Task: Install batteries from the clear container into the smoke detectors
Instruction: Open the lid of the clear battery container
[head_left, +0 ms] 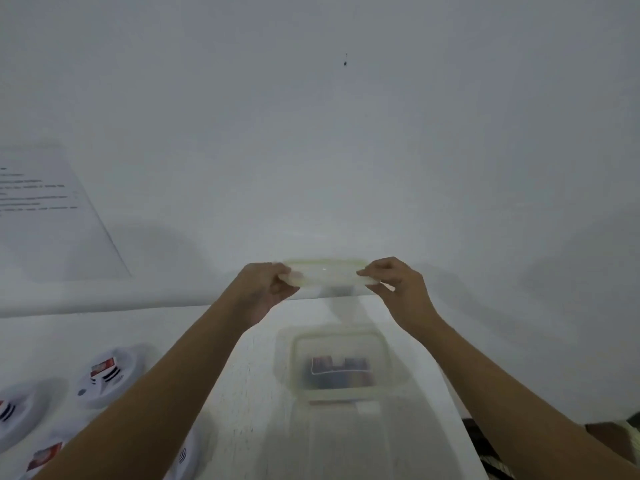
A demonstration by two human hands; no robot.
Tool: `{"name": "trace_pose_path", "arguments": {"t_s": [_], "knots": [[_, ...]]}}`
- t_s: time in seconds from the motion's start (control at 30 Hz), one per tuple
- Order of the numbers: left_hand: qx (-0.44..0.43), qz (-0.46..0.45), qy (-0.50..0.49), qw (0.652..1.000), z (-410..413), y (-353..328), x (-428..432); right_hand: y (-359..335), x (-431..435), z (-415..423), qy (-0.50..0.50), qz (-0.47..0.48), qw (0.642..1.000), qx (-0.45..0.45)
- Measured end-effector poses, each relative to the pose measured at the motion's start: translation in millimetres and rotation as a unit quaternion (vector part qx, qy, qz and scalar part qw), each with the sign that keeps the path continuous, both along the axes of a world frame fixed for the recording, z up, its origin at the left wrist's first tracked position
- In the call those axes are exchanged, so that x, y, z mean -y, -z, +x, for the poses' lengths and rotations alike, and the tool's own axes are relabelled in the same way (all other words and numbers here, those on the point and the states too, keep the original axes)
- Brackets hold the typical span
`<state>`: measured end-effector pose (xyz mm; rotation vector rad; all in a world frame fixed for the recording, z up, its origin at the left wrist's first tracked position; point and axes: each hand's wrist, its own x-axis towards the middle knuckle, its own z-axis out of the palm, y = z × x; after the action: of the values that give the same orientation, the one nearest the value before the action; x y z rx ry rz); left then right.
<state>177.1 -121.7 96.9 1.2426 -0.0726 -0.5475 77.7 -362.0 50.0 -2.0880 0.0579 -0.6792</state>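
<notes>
At far left I see a white printed sheet of paper (52, 216) on the wall, and below it the round white plastic smoke detectors (109, 374) lying on the white table (242, 393), some with red labels; at least three show, partly cut off by my forearm. Moving right, my left hand (265, 289) pinches the left end of the clear, yellow-rimmed rectangular plastic lid (325, 273), held up above the table's far edge. My right hand (394, 284) pinches its right end the same way, so both hands are closed on the lid. Under it, on the table, sits the clear rectangular plastic container (341, 365), open, with the dark batteries (341, 370) blurred inside. I'd judge the step is setting the lid aside: keep it level, put it down away from the detectors, free one hand first, then reach into the box.
</notes>
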Motion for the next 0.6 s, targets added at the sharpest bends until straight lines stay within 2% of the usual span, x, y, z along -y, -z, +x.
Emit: {"name": "trace_pose_path", "arguments": {"t_s": [0.1, 0.2, 0.3, 0.47, 0.6], "knots": [[0.017, 0.053, 0.023, 0.998, 20.6, 32.5, 5.9, 23.7, 12.6, 13.3, 0.017, 0.012, 0.999, -0.037], [0.018, 0.119, -0.005, 0.993, 34.5, 60.3, 11.6, 42.0, 19.1, 23.7, 0.012, 0.076, 0.993, -0.087], [0.034, 0.188, -0.029, 0.981, 41.5, 83.4, 13.8, 57.5, 20.0, 31.0, 0.036, 0.089, 0.987, -0.127], [0.130, 0.353, 0.010, 0.927, 44.2, 120.5, 8.0, 84.2, 18.9, 30.9, 0.033, 0.106, 0.976, -0.186], [0.250, 0.457, 0.020, 0.853, 36.7, 127.9, 6.4, 85.8, 13.2, 31.0, 0.036, 0.136, 0.969, -0.201]]}}
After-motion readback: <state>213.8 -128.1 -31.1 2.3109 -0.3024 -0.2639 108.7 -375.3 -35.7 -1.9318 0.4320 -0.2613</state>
